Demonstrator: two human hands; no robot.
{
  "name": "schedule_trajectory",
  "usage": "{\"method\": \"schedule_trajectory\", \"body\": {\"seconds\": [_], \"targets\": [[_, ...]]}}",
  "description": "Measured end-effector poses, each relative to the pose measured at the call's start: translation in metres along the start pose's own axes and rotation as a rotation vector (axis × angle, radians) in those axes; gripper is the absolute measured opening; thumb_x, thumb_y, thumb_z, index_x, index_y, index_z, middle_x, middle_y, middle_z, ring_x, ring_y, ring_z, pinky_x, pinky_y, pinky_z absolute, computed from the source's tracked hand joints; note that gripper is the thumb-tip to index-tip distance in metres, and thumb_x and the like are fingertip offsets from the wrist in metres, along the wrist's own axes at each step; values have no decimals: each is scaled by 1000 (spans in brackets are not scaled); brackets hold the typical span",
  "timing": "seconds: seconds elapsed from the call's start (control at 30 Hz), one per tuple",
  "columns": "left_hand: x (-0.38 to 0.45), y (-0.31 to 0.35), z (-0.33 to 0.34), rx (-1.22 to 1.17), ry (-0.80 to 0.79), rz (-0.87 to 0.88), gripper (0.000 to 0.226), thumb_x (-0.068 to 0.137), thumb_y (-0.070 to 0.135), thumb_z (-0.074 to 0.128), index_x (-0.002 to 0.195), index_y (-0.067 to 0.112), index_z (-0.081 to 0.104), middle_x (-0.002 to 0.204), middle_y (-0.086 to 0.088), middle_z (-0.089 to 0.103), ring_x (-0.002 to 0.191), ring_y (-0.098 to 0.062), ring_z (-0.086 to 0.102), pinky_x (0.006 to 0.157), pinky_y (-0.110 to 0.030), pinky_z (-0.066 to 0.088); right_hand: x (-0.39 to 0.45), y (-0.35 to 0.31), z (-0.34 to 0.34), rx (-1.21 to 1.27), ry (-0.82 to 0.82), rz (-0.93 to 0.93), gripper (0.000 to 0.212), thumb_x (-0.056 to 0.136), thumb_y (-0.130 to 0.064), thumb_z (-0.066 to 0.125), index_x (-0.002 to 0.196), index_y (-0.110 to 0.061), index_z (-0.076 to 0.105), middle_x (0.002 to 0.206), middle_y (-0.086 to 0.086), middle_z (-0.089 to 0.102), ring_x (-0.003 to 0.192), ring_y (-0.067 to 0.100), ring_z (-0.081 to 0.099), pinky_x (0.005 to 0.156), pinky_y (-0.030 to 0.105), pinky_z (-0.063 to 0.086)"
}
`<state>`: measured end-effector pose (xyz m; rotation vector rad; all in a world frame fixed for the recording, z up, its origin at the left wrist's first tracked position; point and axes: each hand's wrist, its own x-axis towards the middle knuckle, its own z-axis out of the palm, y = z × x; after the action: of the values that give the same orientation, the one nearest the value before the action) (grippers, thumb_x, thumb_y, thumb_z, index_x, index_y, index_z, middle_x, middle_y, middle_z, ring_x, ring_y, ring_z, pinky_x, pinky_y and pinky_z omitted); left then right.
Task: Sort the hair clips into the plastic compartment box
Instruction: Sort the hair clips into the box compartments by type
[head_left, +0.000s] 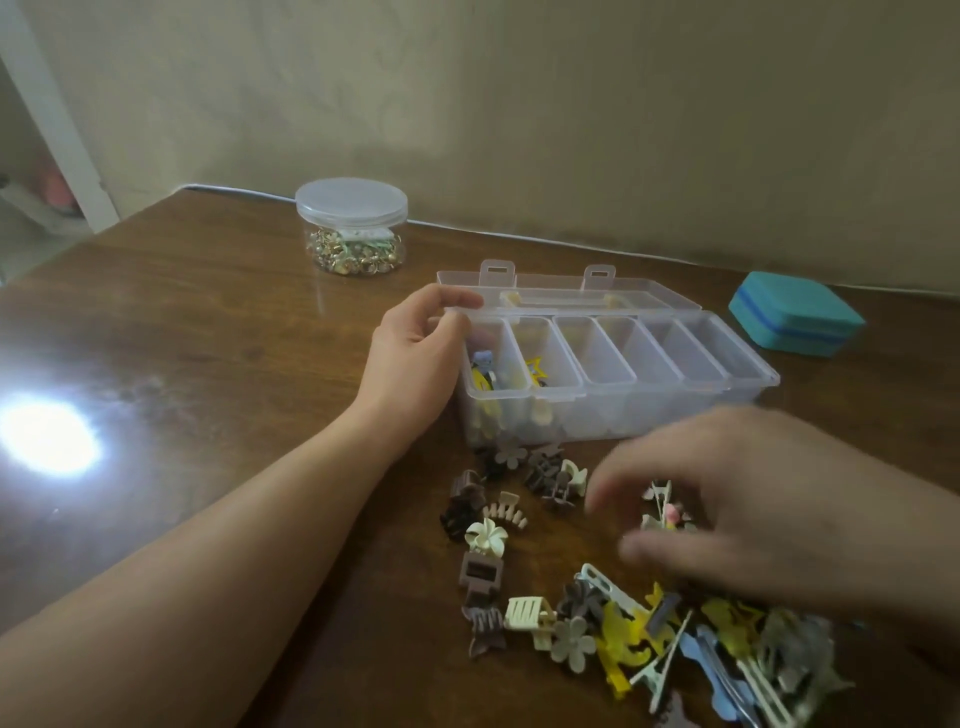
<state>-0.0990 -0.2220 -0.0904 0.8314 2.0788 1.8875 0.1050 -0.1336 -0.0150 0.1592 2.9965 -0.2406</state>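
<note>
A clear plastic compartment box (737, 364) stands open on the wooden table, its lid lying flat behind it. The two leftmost compartments hold a few clips, blue and yellow among them; the others look bare. My left hand (421, 348) grips the box's left end, thumb and fingers curled on the rim. A pile of hair clips (613, 618) in brown, cream, yellow, blue and grey lies in front of the box. My right hand (727, 499) hovers blurred over the pile with fingers spread and bent downward, holding nothing that I can see.
A round clear jar (351, 228) with a lid, full of small gold pieces, stands at the back left. A teal case (795, 312) lies at the back right near the wall. A bright light glare marks the table (208, 322) at the left.
</note>
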Motion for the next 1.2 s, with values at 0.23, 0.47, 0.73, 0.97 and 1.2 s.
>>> {"method": "schedule_trajectory", "body": {"seconds": [0.23,0.47,0.73,0.97,1.2], "targets": [[0,0,1,-1,7,3,30,92,8,46,105,21,70,76,14,72,72,19,60,58,-3,45,5,-7,15,-18,-47,-120,27,86,-49,58,112,-53,51,96,-24,62,89,-4,55,78,23,49],[0,0,1,-2,4,15,29,93,6,46,106,19,69,78,12,71,70,18,60,55,-1,42,7,13,-2,328,227,5,2,81,-36,64,82,-37,63,83,-30,63,65,0,58,52,12,44],[-2,2,1,-21,-2,12,27,94,6,46,105,18,68,77,11,71,72,21,59,55,1,40,49,43,9,416,823,285,9,83,-27,71,91,-29,68,78,-14,67,62,-4,56,56,23,48],[0,-1,1,1,-5,7,29,93,8,46,104,24,68,85,3,75,75,17,62,61,-6,45,32,27,2,198,561,249,24,81,-50,53,100,-40,63,84,-22,64,60,0,57,56,24,49],[-1,0,1,4,0,13,28,93,7,46,105,22,68,85,7,72,73,18,60,59,-3,44,-13,6,-11,18,-175,79,23,78,-58,60,100,-53,53,95,-35,57,87,-18,50,60,15,42]]}}
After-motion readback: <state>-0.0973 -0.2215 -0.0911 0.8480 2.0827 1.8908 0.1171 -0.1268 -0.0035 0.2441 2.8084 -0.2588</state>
